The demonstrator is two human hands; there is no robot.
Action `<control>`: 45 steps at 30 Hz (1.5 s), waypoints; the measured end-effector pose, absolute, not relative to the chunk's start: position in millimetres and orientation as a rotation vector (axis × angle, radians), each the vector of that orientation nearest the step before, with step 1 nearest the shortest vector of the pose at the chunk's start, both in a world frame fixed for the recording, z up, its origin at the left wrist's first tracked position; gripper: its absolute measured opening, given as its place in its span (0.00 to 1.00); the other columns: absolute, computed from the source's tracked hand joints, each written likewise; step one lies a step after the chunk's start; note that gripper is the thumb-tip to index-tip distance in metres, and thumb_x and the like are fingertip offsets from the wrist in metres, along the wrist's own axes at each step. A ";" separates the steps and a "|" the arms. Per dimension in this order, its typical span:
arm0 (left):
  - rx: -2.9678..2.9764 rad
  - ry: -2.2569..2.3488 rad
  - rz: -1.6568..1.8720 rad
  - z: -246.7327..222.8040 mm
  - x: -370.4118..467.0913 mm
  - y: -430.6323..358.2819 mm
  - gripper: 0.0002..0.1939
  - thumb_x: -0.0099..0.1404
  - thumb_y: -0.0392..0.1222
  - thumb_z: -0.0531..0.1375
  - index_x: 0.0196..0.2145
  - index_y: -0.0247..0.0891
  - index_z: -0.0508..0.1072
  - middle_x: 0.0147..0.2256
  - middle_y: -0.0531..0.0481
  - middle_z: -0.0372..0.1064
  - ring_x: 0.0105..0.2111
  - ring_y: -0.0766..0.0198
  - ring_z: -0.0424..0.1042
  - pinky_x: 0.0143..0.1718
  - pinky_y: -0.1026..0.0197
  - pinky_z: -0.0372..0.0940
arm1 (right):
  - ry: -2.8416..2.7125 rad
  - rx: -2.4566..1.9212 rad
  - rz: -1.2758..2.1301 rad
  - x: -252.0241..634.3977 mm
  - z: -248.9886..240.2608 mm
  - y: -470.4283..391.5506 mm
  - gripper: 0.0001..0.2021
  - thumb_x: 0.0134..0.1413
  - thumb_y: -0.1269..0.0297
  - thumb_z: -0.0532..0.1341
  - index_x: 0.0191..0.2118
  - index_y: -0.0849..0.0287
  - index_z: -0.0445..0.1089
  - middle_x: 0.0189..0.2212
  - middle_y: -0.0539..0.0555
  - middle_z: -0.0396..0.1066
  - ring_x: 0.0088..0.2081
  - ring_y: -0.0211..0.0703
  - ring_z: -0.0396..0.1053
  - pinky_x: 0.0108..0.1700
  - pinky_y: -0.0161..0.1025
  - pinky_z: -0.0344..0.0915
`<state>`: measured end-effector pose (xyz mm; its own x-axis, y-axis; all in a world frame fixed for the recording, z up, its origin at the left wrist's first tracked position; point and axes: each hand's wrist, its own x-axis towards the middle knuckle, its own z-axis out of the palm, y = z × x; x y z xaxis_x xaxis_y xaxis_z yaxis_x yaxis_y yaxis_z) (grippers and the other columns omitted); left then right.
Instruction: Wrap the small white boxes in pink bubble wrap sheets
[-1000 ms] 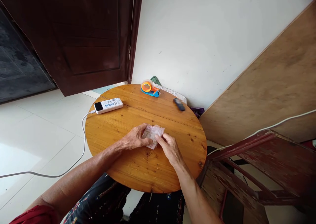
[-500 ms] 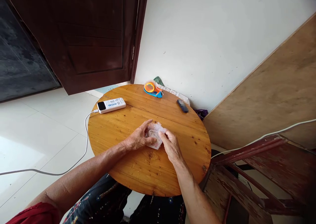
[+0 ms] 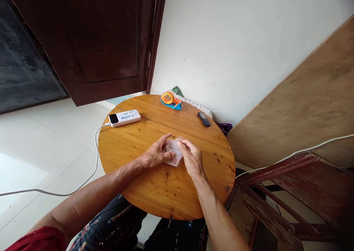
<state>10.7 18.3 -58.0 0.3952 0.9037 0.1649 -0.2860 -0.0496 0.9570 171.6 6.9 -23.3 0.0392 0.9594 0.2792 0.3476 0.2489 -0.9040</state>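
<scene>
A crumpled clear plastic packet [image 3: 172, 156] with faint red print lies near the middle of the round wooden table [image 3: 166, 192]. My left hand [image 3: 156, 153] holds its left side, with the thumb on top of the plastic and the index finger reaching along its far edge. At the packet's upper right, my right hand [image 3: 192, 157] pinches a bit of the plastic between thumb and index finger. What is inside the packet cannot be made out.
A white power bank [image 3: 125, 117] with a cable sits at the table's left. Toward the back are an orange and blue tape dispenser [image 3: 171, 100] and a dark, blurred object [image 3: 204, 119]. A worn wooden chair [image 3: 276, 192] stands at the right.
My right fingers have lifted slightly and drawn the plastic's upper edge up and over. My left hand has stayed nearly still.
</scene>
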 end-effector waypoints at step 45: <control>1.544 1.070 1.144 -62.0 16.3 31.8 0.28 0.63 0.36 0.59 0.61 0.36 0.64 0.38 0.49 0.69 0.36 0.65 0.68 0.44 0.60 0.67 | -2.197 -1.110 0.198 190.6 -21.7 11.9 0.15 0.61 0.60 0.59 0.50 0.53 0.75 0.47 0.57 0.76 0.48 0.51 0.73 0.52 0.48 0.68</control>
<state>16.3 31.8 -62.0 0.1948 0.9630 0.1862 0.1214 -0.2121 0.9697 190.6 11.9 -21.7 -0.4226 0.7627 0.4896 0.6626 0.6286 -0.4072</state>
